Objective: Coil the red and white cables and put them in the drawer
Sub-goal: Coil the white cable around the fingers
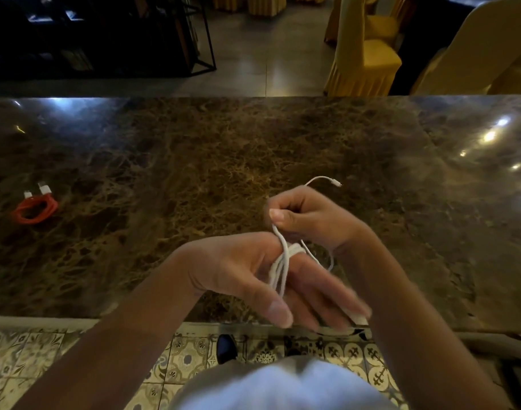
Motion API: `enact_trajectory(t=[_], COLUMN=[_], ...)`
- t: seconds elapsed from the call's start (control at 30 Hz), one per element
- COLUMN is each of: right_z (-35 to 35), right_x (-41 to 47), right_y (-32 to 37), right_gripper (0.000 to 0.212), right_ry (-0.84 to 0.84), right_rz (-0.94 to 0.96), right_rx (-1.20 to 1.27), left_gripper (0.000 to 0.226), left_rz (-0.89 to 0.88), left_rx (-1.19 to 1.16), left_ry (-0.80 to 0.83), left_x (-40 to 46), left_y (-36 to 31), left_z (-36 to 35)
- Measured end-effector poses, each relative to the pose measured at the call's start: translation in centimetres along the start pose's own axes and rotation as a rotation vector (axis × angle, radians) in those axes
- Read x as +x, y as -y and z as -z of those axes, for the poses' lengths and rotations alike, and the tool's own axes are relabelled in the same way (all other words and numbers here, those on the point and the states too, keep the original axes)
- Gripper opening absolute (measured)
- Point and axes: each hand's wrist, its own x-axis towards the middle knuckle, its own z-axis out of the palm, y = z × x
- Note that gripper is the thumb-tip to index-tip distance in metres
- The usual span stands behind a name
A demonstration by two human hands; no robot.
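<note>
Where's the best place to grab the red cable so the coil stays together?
Pinch the red cable across the bundled strands on the side away from its two white plugs, coming straight down from above. It lies flat as a loop on the counter, so one grip over all the strands there should keep it from springing open.

red cable, left of frame | white cable, centre | brown veined marble counter | yellow chair covers, upper right | patterned floor tiles, bottom

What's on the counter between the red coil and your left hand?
Nothing: in the head view, only bare marble counter lies between the red cable and the left hand.
</note>
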Motion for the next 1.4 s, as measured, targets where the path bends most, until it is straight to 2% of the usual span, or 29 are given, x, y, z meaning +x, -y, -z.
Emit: enact_trajectory(t=[0.1,0.17,0.2,0.27,0.33,0.43,0.57,0.7,0.77,0.83,0.9,1.0,1.17,1.3,1.4], right_z=[-0.7,-1.0,-1.2,-1.9,-2.2,-2.6,-3.0,-3.3,-4.2,-5.0,-5.1,-4.5,-4.0,-3.6,-3.1], right_x=[-0.5,-1.1,-1.4,-1.7,-1.7,-1.7,-1.7,-1.9,-1.9,-1.7,-1.6,-1.6,-1.7,-2.6,-3.2], right_y=[-2.3,-3.8,-4.3,-4.5,-4.1,-3.1,-2.9,-3.0,-2.8,-2.4,-1.5,1.1,3.6,5.1,6.6], right_gripper=[0.028,0.018,0.014,0.012,0.025,0.042,0.047,0.044,0.034,0.025,0.022,0.025,0.033,0.03,0.022], right_ry=[-0.034,-0.157,-0.239,-0.339,-0.343,-0.333,-0.421,-0.392,-0.395,-0.372,-0.342,-0.324,-0.256,-0.296,-0.282], right_rz=[-0.067,-0.168,-0.188,-0.197,-0.176,-0.172,-0.252,-0.339,-0.404,-0.467,-0.521,-0.574,-0.601,-0.44,-0.26], right_rx=[0.244,0.176,0.09,0.096,0.143,0.082,-0.131,-0.133,-0.241,-0.414,-0.653,-0.869,-1.079,-1.059,-0.969], left_gripper=[0.101,0.118,0.118,0.119,0.124,0.124,0.123,0.119,0.122,0.128,0.126,0.122,0.118,0.105,0.106], left_rz=[-0.214,-0.269,-0.304,-0.361,-0.398,-0.506,-0.601,-0.66,-0.612,-0.479,-0.337,-0.227,-0.281,-0.233,-0.159], left_rx=[-0.026,-0.047,-0.07,-0.138,-0.312,-0.636,-0.684,-0.695,-0.591,-0.348,-0.123,0.055,0.194,0.417,0.428], left_ry=[-0.058,-0.079,-0.102,-0.117,-0.161,-0.221,-0.359,-0.535,-0.685,-0.879,-0.97,-0.953,-0.973,-0.984,-0.974], left_x=[0.0,-0.2,-0.3,-0.6,-0.7,-0.6,0.0,-0.2,0.3,1.4,2.2,2.3,2.5,2.3,1.8], left_y=[-0.9,-0.9,-0.7,-0.4,-0.5,0.0,1.3,2.0,2.4,2.9,3.7,5.1,5.6,6.7,6.9], left_z=[0.3,0.6,0.7,1.2,1.4,2.2,3.2,3.9,4.2,4.4,4.3,4.6,3.9,3.8,3.0])
